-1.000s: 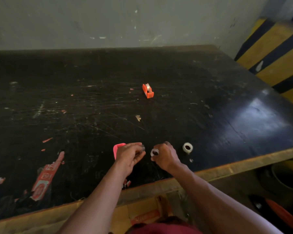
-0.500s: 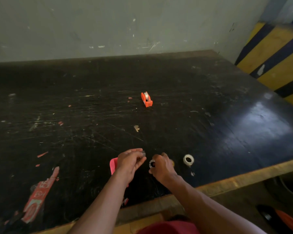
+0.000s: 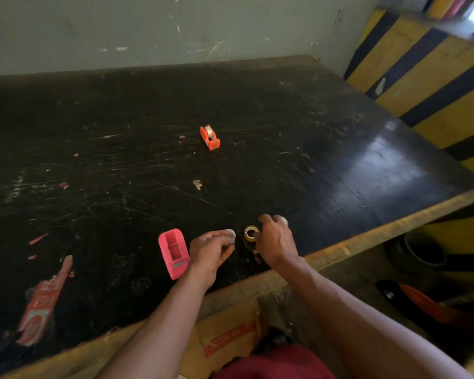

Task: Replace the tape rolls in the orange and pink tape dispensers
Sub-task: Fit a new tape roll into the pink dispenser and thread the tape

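The pink dispenser [image 3: 174,251] lies near the front edge of the black table [image 3: 339,165], its roll bay empty. Just right of it, my left hand [image 3: 211,251] pinches a small white tape roll [image 3: 231,236] at its fingertips. A yellowish tape roll [image 3: 251,233] lies flat on the table between my hands. My right hand [image 3: 275,242] has its fingers curled over another white tape roll [image 3: 284,221], which is mostly hidden. The orange dispenser [image 3: 210,137] stands far back at mid-table with a roll in it.
Red sticker scraps [image 3: 43,302] are stuck on the table's front left. A cardboard box [image 3: 230,332] sits under the front edge. A black-and-yellow striped wall [image 3: 432,77] is at the right, and dark objects lie on the floor below it.
The small white roll has passed from my right hand to my left. My right hand has moved right onto the other white roll, uncovering the yellowish roll. The pink dispenser is now fully in view.
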Demonstrator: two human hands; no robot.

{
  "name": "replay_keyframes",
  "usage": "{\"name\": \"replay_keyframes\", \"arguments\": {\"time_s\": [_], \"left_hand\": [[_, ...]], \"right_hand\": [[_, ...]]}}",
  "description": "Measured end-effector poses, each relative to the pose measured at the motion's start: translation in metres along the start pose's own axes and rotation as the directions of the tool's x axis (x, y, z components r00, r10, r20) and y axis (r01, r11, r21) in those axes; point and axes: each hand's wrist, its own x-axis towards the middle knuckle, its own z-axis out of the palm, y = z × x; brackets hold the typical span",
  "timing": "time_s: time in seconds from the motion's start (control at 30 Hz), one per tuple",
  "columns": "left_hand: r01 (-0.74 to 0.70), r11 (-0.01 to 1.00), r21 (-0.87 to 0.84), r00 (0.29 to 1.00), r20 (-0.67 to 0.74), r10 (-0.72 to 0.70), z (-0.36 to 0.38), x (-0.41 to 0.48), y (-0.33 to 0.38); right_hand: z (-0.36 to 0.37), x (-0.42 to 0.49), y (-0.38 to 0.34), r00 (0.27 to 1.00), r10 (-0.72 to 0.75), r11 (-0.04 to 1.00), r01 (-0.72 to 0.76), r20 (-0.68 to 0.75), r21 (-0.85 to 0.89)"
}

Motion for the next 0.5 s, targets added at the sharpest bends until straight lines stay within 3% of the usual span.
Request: {"name": "replay_keyframes", "arguments": {"time_s": [0.2,0.37,0.5], "left_hand": [[0.005,0.999,0.054,1.0,-0.011,-0.005,0.02,-0.005,-0.001],[-0.023,0.996,0.089,0.998,-0.055,0.028,0.04,0.001,0.006],[-0.041,0.996,0.08,0.996,-0.073,0.047,0.06,0.004,0.011]], "right_hand": [[-0.021,0.021,0.035,0.995,0.086,0.993,-0.081,0.059,-0.084],[-0.022,0.043,0.051,0.978,0.039,0.99,-0.009,0.207,-0.142],[-0.025,0.052,0.063,0.972,-0.032,0.991,0.061,0.234,-0.118]]}}
